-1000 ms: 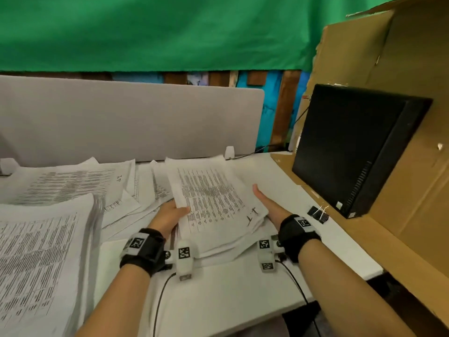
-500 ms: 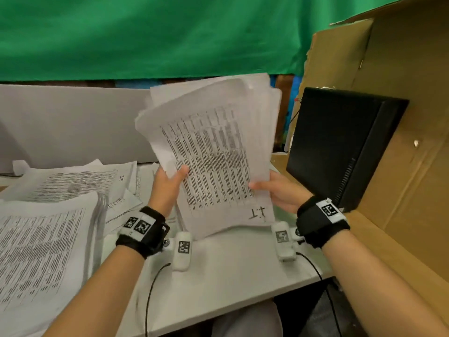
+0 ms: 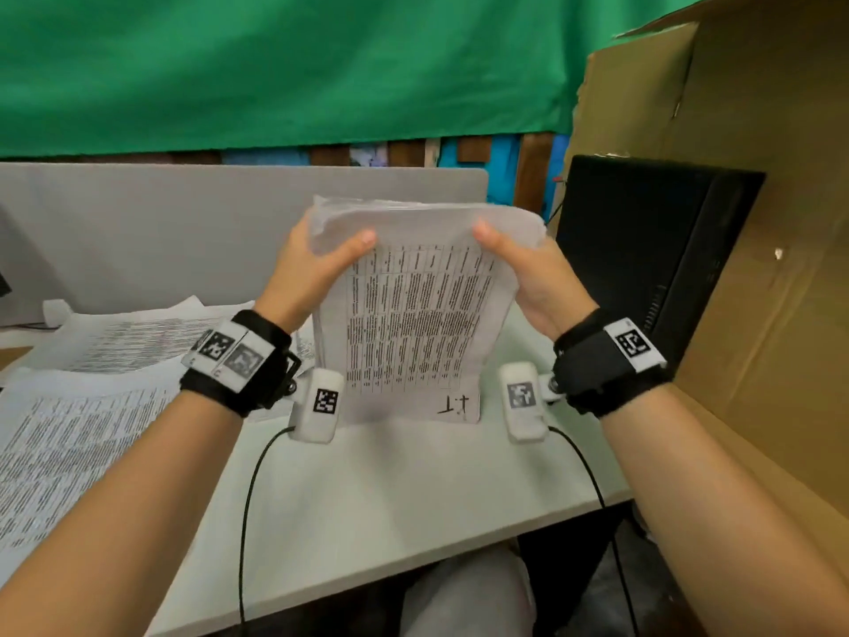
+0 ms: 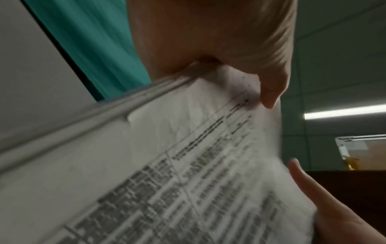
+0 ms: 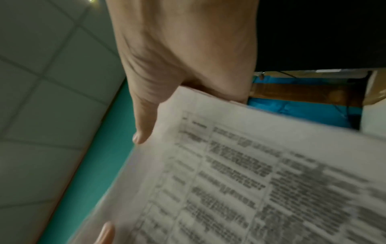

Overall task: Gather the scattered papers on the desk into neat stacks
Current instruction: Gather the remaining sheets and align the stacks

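We are holding one bundle of papers [image 3: 413,324] upright, its lower edge standing on the desk [image 3: 390,494]. Our left hand [image 3: 303,268] is gripping its upper left corner and our right hand [image 3: 528,273] its upper right, thumbs curled over the printed front. Two more spreads of loose sheets [image 3: 69,434] are lying to the left. Only the head view is showing those and the black computer case [image 3: 643,250]; the left wrist view is revealing the bundle's layered edge.
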A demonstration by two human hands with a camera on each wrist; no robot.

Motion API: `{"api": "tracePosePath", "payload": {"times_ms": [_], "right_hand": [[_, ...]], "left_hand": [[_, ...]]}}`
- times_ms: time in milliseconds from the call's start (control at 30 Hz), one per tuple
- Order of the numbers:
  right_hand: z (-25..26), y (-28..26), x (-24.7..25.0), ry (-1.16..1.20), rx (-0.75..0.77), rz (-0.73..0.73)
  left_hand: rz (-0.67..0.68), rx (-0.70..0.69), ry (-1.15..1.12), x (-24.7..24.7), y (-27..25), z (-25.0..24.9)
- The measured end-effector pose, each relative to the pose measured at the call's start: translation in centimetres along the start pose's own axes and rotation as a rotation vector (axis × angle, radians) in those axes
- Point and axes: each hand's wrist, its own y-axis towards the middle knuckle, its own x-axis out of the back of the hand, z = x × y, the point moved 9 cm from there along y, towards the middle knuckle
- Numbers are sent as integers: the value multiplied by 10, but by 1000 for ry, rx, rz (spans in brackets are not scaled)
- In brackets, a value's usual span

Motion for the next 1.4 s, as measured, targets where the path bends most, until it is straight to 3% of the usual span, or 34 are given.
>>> {"api": "tracePosePath", "payload": {"times_ms": [100, 167, 233, 333, 367, 433, 533, 600, 667, 767, 833, 900, 967, 1033, 1067, 1133, 1167, 1300, 1400], "right_hand": [[14, 10, -27, 3, 15, 104], [18, 11, -33, 18, 27, 164], [-1, 9, -24, -36, -27, 182], [-67, -5, -10, -147, -248, 167], [-79, -9, -12, -145, -262, 143], [-69, -6, -19, -118, -164, 59], [-21, 11, -31, -43, 14, -14], [-5, 17, -30, 13, 78, -15], [-30, 14, -21, -23, -10, 4], [-118, -19, -14, -84, -327, 134], [-163, -41, -9, -26, -420, 139], [-177, -43, -4, 17, -402, 38], [-173, -36, 3, 41, -338, -81], [-175, -31, 1, 69, -324, -69], [-182, -33, -7, 55, -362, 1], [-200, -44, -18, -53, -487, 119], [-205, -46, -16, -101, -511, 100], [-182, -30, -3, -55, -401, -81], [-164, -23, -21, 2, -411, -37]], "left_hand": [[79, -34, -54, -18, 6, -17], [29, -25, -131, -9, 11, -19], [16, 97, -159, 8, 6, 9], [253, 398, 55, 5, -28, 70], [263, 399, 155, 3, -33, 78], [87, 224, 166, -1, -24, 57], [-255, -114, -50, 6, -13, -14], [-232, -159, -121, 7, -6, -22], [-57, 49, -55, 7, -1, 25], [341, 576, 203, 0, -44, 136], [508, 748, 311, -8, -80, 172], [409, 682, 226, -15, -85, 171], [164, 558, 52, -10, -79, 150], [-20, 533, 31, 1, -76, 150], [-13, 591, 85, -1, -79, 159], [132, 719, 203, -10, -90, 182], [145, 716, 205, -10, -91, 187], [-61, 542, 157, 16, -69, 175], [95, 639, 22, 11, -74, 169]]}}
